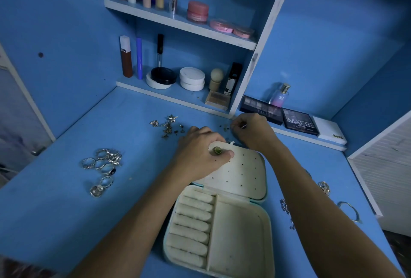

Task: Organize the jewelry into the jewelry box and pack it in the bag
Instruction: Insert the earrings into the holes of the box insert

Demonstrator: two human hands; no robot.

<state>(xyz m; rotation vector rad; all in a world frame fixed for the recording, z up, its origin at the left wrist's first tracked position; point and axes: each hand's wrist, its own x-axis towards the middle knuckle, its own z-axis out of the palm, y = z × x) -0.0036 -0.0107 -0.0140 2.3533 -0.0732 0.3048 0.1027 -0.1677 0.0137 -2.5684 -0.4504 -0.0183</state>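
Desk (66, 211): blue top, walled at the left and back; its left edge runs from 9 toward 11 o'clock. The widest bare stretch lies at 7 to 8 o'clock, between the rings and the near edge.
Rings (102, 166): a loose cluster of silver rings at 9 o'clock, well apart from the box, with bare desk all round them.
Earrings (166, 125): small metal pieces scattered at 11 o'clock, just beyond the left hand's knuckles, short of the lower shelf's lip.
Left hand (200, 155): rests on the far left corner of the box lid, fingers curled over the lid's edge, thumb pressing a small green stud (217, 150) onto the panel.
Box (222, 217): pale, lying open at 6 o'clock. The lid (242, 173) is flat at the back, its panel dotted with small holes; the base holds ring rolls (191, 226) on the left and a bare tray (238, 240) on the right. Its near rim sits close to the desk's front edge.
Right hand (251, 131): at 12 to 1 o'clock, just past the lid's far right corner, fingertips pinched narrow on something tiny; what it is cannot be told.
Shelves (178, 22): two boards at 12 o'clock carrying cosmetics, closed on the right by a white upright (262, 44).
Palettes (300, 122): dark cases on a low ledge at 1 to 2 o'clock, close behind the right hand.
Chains (287, 211): silver pieces at 3 to 4 o'clock, partly hidden by the right forearm; a bangle (351, 211) lies near the desk's right edge, leaving a thin strip of room there.
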